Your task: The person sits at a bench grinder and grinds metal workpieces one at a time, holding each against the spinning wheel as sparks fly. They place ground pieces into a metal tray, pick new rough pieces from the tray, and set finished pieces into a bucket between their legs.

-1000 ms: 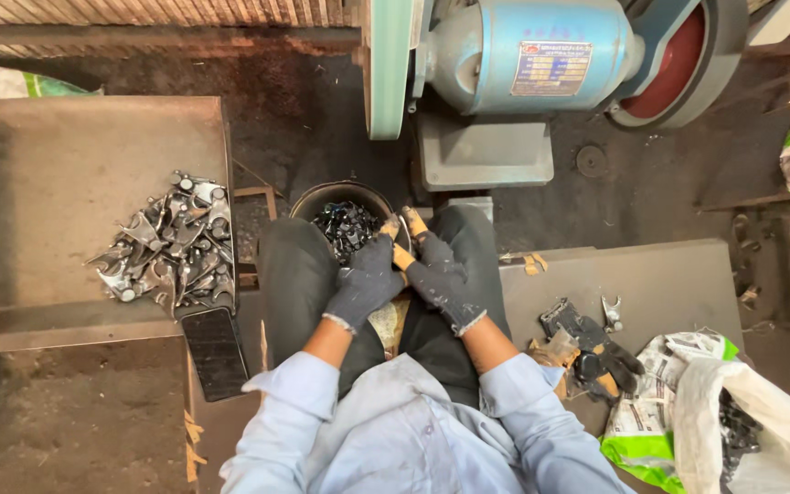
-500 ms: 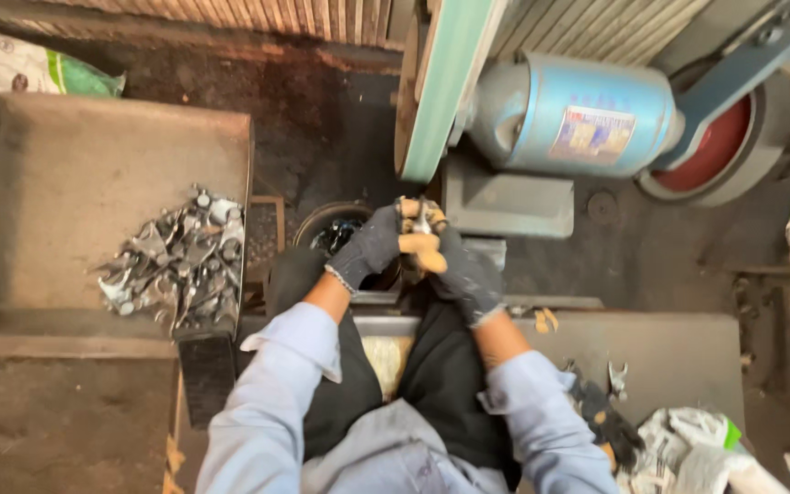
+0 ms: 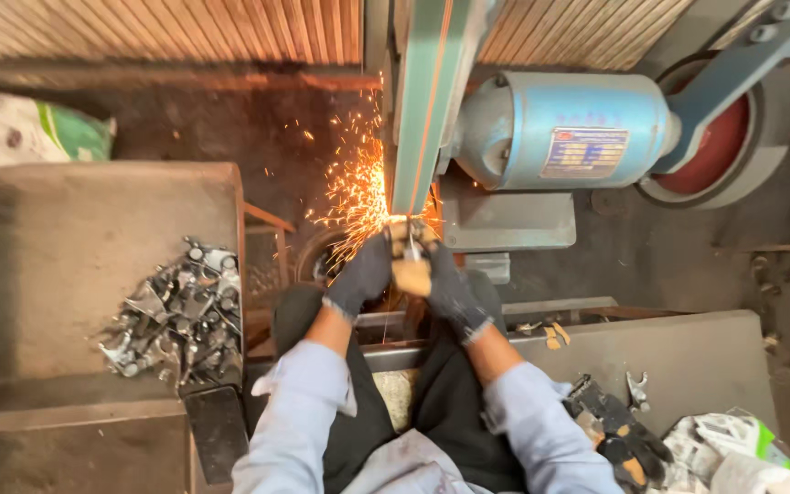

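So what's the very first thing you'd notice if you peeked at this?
A burst of orange sparks flies left from the upright green grinding belt in the middle, where the gloved left hand and gloved right hand press a small metal piece against it. Next comes the big round blue motor to the belt's right. A heap of shiny grey metal parts lies in the tray on the left.

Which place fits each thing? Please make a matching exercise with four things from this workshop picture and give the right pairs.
Things:
1. green grinding belt
2. pile of metal parts
3. blue motor
4. spare gloves

Places:
A. in the tray at the left
B. right of the belt
C. on the tray at the lower right
D. just above both hands, where sparks fly

Pairs: 1-D, 2-A, 3-B, 4-C
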A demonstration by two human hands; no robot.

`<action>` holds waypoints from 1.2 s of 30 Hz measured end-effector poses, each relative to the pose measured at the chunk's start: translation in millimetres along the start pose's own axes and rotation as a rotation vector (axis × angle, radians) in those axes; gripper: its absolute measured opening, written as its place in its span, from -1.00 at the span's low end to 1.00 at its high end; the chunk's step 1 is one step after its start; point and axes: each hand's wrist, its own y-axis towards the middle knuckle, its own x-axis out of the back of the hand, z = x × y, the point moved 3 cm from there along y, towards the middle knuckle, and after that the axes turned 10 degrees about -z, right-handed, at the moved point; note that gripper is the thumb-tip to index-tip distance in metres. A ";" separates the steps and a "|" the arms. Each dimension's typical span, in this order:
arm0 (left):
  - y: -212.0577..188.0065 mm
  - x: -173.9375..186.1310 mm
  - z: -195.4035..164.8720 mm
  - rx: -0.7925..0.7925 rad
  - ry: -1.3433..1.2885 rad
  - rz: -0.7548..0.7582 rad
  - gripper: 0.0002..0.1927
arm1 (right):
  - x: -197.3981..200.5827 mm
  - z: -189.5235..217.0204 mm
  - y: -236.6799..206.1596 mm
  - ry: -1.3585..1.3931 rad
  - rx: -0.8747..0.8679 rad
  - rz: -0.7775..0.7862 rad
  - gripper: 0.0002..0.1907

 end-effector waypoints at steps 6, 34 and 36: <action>-69.2 -14.5 -47.1 -0.340 0.322 0.074 -0.21 | -3.2 50.5 -65.7 -0.752 0.127 -0.022 0.12; -125.5 198.7 -106.9 -0.273 1.742 -0.720 -0.75 | -98.6 -0.7 -89.7 -1.568 -0.119 0.458 -0.19; -129.0 193.8 -113.7 -0.108 1.665 -0.800 -0.77 | -90.9 -3.8 -96.1 -1.493 -0.057 0.475 -0.17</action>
